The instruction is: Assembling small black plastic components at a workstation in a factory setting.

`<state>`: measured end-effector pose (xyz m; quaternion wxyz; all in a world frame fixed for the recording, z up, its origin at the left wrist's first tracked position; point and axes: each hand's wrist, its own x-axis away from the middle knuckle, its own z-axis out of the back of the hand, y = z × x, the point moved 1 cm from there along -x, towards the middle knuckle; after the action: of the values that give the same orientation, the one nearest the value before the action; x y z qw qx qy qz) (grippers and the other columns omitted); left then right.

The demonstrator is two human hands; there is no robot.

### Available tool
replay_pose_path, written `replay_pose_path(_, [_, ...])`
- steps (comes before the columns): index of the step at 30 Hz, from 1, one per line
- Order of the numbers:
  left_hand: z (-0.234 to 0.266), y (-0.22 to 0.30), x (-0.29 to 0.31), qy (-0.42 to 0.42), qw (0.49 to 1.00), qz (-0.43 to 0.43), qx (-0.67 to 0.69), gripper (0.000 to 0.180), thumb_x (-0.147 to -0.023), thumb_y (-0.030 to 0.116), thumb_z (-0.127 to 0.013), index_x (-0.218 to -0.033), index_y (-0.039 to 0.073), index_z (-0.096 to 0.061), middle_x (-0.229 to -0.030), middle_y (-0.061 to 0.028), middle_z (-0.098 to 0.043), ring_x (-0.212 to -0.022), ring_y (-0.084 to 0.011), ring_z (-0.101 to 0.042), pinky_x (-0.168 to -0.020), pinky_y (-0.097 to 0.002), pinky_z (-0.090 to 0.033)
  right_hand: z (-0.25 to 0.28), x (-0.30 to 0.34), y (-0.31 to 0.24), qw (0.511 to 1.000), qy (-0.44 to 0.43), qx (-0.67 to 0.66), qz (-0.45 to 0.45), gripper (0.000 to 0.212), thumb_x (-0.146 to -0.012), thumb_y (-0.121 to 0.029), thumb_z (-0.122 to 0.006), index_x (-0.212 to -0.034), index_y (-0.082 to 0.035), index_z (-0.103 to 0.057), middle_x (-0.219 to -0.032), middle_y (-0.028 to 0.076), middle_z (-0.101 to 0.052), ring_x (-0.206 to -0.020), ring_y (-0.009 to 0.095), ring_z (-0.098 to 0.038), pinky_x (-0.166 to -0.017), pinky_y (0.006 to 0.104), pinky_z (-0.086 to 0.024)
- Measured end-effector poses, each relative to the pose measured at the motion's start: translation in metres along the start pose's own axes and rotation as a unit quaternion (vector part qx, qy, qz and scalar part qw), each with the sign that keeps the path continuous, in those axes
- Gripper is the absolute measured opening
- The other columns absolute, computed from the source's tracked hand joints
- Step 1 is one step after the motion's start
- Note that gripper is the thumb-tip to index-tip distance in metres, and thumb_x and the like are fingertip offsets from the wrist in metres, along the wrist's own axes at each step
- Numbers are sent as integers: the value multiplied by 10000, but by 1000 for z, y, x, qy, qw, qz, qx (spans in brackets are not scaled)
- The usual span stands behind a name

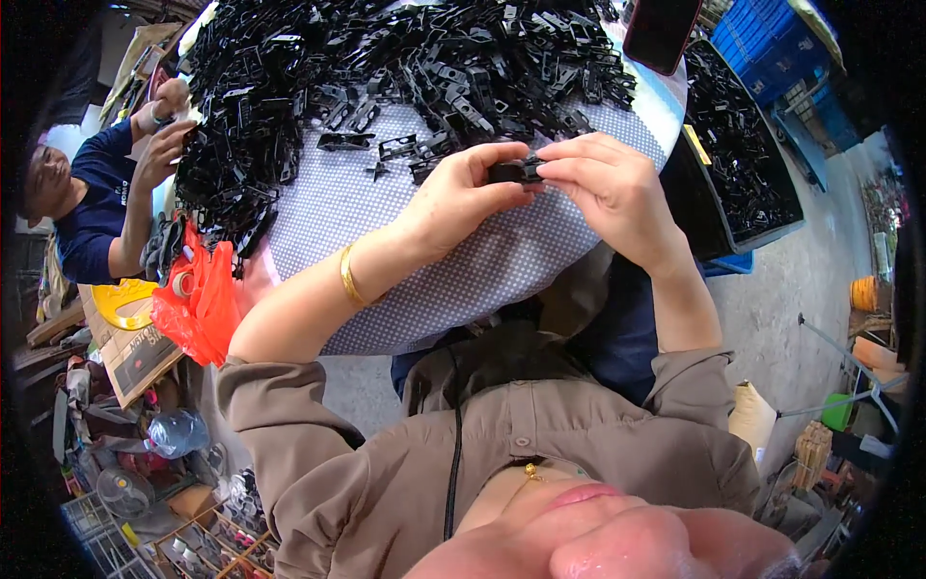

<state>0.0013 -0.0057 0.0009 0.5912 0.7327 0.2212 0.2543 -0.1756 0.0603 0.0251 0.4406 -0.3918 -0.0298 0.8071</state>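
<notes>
Between my two hands, over the near part of the table, is a small black plastic part (pixel 508 172). My left hand (pixel 463 193) has its thumb and fingers closed round the part's left side. With pinched fingertips, my right hand (pixel 608 183) grips its right end. The fingers cover much of the part, so its full shape is hidden. Just beyond my hands lie several loose black plastic pieces (pixel 397 148), and behind them a large heap of similar pieces (pixel 386 58) spreads over the far side of the table.
A dotted cloth (pixel 386 280) covers the round table. At right stands a black bin (pixel 743 145) of black parts, near blue crates (pixel 772 39). A phone (pixel 663 34) is at the far right edge. Left are a red plastic bag (pixel 203 299) and another person (pixel 106 193) at the heap.
</notes>
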Motion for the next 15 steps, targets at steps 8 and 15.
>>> replay_pose_path(8, [-1, -8, 0, -11, 990, 26, 135, 519, -843, 57, -547, -1281, -78, -303, -1039, -137, -564, -923, -175, -587, -838, -281, -483, -16, 1, -9, 997, 16, 61, 34, 181, -650, 47, -631, -821, -9, -640, -917, 93, -636, -857, 241, -597, -734, 323, -484])
replay_pose_path(15, [4, -7, 0, -16, 966, 26, 257, 422, -907, 109, -439, -1299, 4, -322, -1099, -143, -545, -1005, -237, -562, -888, -385, -465, -24, 0, -5, 988, 71, 109, 78, 191, -684, -18, -647, -874, -35, -648, -969, 70, -636, -975, 261, -578, -863, 391, -413])
